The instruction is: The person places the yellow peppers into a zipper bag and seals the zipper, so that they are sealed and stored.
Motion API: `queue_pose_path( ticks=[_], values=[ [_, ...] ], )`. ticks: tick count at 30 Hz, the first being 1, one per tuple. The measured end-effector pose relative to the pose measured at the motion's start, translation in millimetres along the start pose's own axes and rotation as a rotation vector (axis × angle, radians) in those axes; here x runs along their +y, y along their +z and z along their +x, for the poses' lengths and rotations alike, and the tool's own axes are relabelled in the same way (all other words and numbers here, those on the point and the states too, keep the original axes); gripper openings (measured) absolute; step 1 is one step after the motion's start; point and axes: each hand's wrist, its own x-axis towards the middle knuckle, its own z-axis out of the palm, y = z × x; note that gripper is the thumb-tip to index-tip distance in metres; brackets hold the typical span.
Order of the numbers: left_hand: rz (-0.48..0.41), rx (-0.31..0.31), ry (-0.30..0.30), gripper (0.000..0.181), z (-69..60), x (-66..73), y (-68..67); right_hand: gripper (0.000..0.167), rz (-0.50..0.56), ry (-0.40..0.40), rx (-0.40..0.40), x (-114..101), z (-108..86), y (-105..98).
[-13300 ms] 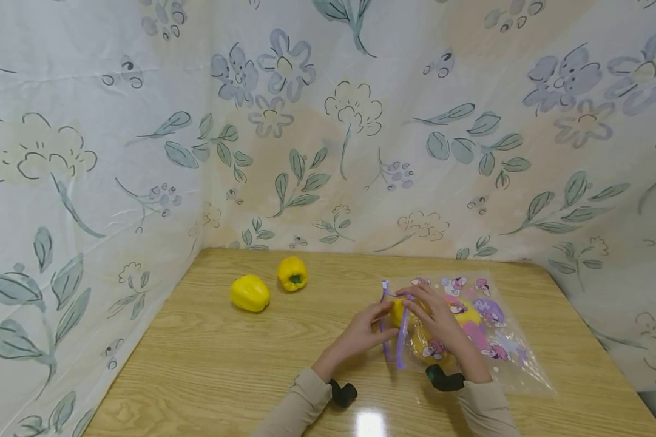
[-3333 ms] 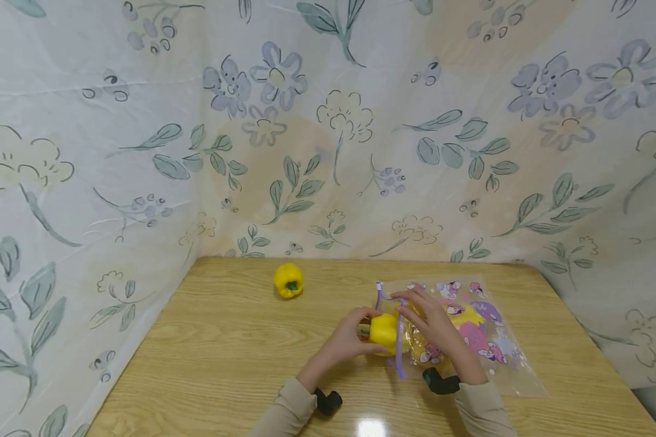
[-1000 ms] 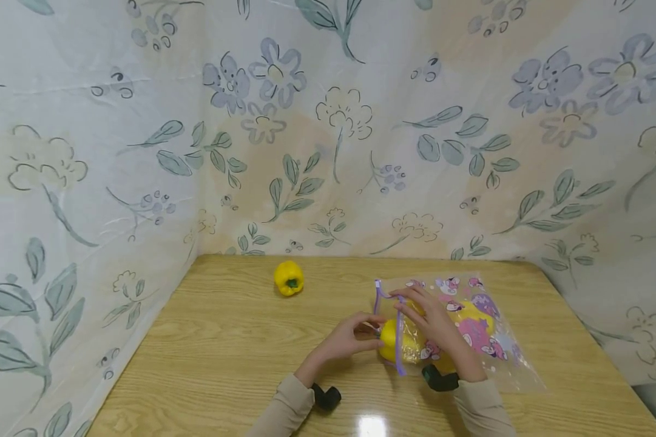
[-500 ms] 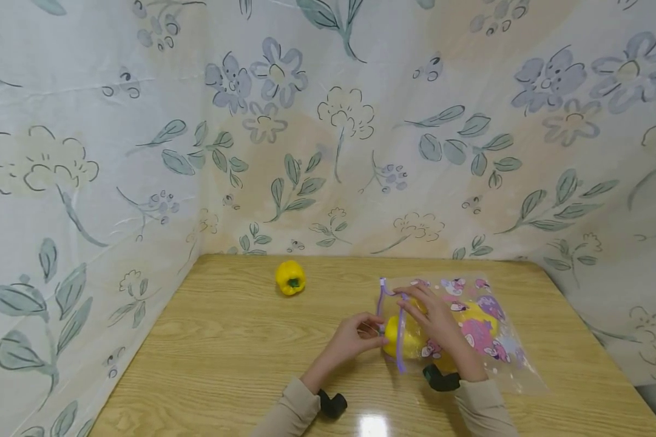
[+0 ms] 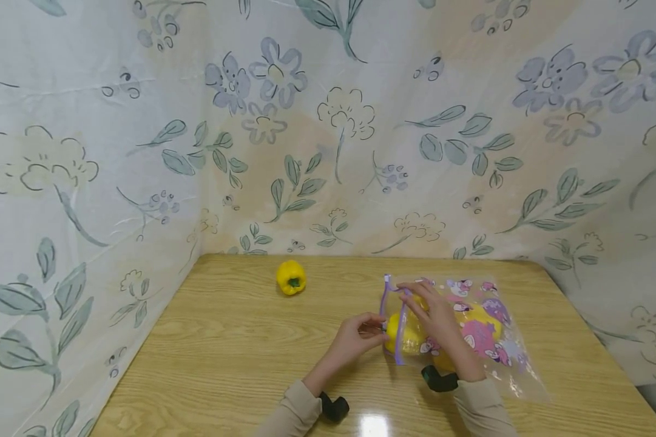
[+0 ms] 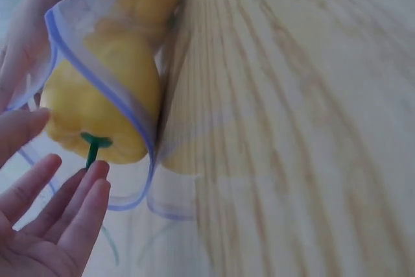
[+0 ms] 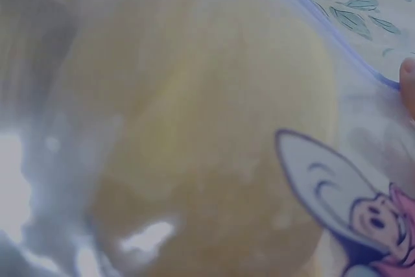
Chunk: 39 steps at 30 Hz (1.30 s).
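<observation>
A clear zip bag (image 5: 510, 358) with purple edging and pink cartoon prints lies on the table, its mouth facing left. Just inside that mouth is a yellow bell pepper (image 6: 104, 102), green stem outward. My left hand (image 5: 349, 343) is at the opening; its fingers, fairly straight in the left wrist view, reach the pepper's stem end. My right hand (image 5: 439, 321) lies over the bag and holds the upper edge of its mouth. More yellow peppers show through the plastic deeper in, partly hidden by prints and the right hand.
Another yellow bell pepper (image 5: 291, 278) stands on the wooden table (image 5: 224, 358) toward the back left. Flower-patterned cloth (image 5: 338, 145) rises behind the table and along its sides. Black wrist mounts (image 5: 334, 408) sit below both hands.
One of the two peppers on the left went from the table into the bag. Lately it has slid further right past the purple edge, pushed by my left hand; my right hand stays at the mouth.
</observation>
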Motion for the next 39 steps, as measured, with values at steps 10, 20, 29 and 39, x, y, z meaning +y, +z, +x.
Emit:
queue_pose_path(
  ticks=[10, 20, 29, 39],
  values=[
    [-0.044, -0.145, -0.036, 0.042, -1.7, -11.7, -11.3, 0.024, -0.006, -0.021, 0.018, 0, -0.1, 1],
    [-0.097, -0.259, 0.036, 0.042, -3.8, -6.8, -9.3, 0.025, 0.001, -0.035, 0.022, 1, -1.1, 0],
    [-0.141, -0.310, 0.030, 0.047, -1.9, -10.5, 0.9, 0.025, 0.002, -0.033, 0.017, 1, -1.9, 1],
    [-0.133, -0.357, 0.031, 0.052, 2.3, -14.5, 5.6, 0.025, 0.000, -0.041, 0.017, 5, -2.9, 2]
  ],
)
